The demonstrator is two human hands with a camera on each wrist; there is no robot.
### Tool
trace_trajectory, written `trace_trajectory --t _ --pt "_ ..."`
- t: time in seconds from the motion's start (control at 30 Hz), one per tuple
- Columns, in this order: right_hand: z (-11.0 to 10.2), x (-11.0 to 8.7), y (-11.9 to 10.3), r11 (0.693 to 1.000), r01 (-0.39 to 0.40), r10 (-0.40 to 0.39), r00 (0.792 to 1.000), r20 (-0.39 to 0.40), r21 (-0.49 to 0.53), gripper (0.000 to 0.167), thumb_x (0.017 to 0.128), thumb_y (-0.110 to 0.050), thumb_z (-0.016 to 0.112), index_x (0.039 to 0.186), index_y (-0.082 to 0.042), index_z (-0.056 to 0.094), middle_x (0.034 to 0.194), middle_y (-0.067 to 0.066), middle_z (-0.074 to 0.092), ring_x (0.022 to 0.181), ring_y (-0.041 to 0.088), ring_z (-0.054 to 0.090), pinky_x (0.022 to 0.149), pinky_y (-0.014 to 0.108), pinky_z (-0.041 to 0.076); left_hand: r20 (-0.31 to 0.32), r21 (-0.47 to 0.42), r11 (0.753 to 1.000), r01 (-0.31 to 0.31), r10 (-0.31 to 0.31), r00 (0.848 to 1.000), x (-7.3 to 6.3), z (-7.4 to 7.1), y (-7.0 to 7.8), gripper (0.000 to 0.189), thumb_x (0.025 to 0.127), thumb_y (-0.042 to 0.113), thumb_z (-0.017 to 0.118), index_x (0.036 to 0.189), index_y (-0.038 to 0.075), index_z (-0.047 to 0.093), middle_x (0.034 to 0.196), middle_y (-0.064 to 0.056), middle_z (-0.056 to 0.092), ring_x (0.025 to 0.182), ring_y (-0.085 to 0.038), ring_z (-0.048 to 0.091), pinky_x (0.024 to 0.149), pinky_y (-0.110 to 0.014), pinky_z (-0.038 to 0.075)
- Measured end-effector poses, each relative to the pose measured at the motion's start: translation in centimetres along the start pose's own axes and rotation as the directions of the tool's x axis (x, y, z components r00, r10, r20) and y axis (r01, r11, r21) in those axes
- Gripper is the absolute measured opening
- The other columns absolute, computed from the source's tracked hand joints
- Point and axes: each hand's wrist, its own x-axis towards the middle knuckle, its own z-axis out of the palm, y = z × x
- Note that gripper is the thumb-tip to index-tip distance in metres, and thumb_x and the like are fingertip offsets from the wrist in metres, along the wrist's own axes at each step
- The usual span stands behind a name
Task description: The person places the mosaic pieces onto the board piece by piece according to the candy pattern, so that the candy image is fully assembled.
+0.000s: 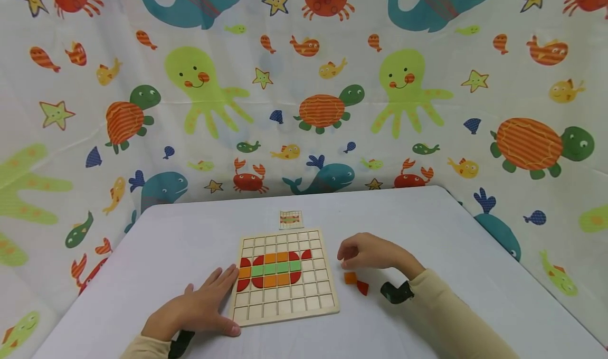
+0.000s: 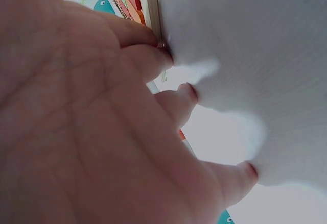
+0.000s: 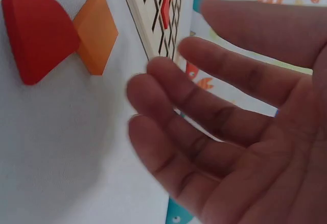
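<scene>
A square wooden grid board lies on the table, holding a row of green squares bordered by orange squares and red quarter-rounds. One red quarter-round sits farther right in the grid. My left hand rests spread at the board's left edge, thumb by its near corner. Right of the board, my right hand hovers with fingers gently bent and nothing between them. Just below it are a loose orange square and a loose red quarter-round, side by side in the right wrist view.
Behind the board lies a small card printed with a coloured grid pattern. The white-covered table ends against a curtain with sea animals on it. Dark straps circle both wrists.
</scene>
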Motion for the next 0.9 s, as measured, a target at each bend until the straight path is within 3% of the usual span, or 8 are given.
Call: trace_trajectory --t 0.27,0.47,0.77,0.9 --pt "0.9 -0.6 0.4 0.997 -0.060 0.064 0.995 0.083 -0.048 0.019 0.089 -0.007 0.086 0.098 -0.015 0.071 0.088 -0.002 0.061 0.086 0.019 0.056 0.076 0.035 0.051 0.007 -0.007 1.000 -0.001 0.001 1.000 -0.1 -0.1 0.0 0.129 0.068 0.058 0.096 0.167 0.004 0.033 0.174 -0.020 0.025 0.159 -0.051 0.012 0.107 -0.091 0.004" --pt "1.3 -0.1 0.4 0.989 -0.094 0.104 0.990 0.091 -0.111 0.029 0.086 -0.006 0.089 0.097 -0.016 0.064 0.089 0.000 0.058 0.088 0.019 0.054 0.077 0.035 0.050 0.004 -0.009 1.000 -0.001 0.001 1.000 -0.1 -0.2 0.1 0.130 0.068 0.058 0.096 0.167 0.004 0.032 0.174 -0.021 0.024 0.159 -0.051 0.011 0.108 -0.091 0.004" --pt "1.5 0.4 0.1 0.981 -0.137 0.147 0.987 0.070 -0.137 0.029 0.087 -0.005 0.087 0.095 -0.016 0.062 0.087 0.001 0.060 0.084 0.020 0.057 0.074 0.037 0.051 0.004 -0.011 1.000 0.005 -0.005 1.000 -0.1 -0.2 0.1 0.130 0.068 0.058 0.096 0.167 0.004 0.033 0.174 -0.021 0.025 0.159 -0.051 0.011 0.107 -0.091 0.003" --pt "1.4 0.9 -0.4 0.985 -0.115 0.125 0.989 0.074 -0.125 0.026 0.087 -0.004 0.085 0.092 -0.015 0.062 0.085 0.000 0.061 0.083 0.020 0.056 0.073 0.036 0.049 0.011 -0.015 1.000 0.006 -0.006 1.000 -0.1 -0.2 0.0 0.130 0.068 0.058 0.096 0.167 0.005 0.032 0.174 -0.021 0.025 0.159 -0.051 0.011 0.108 -0.090 0.003"
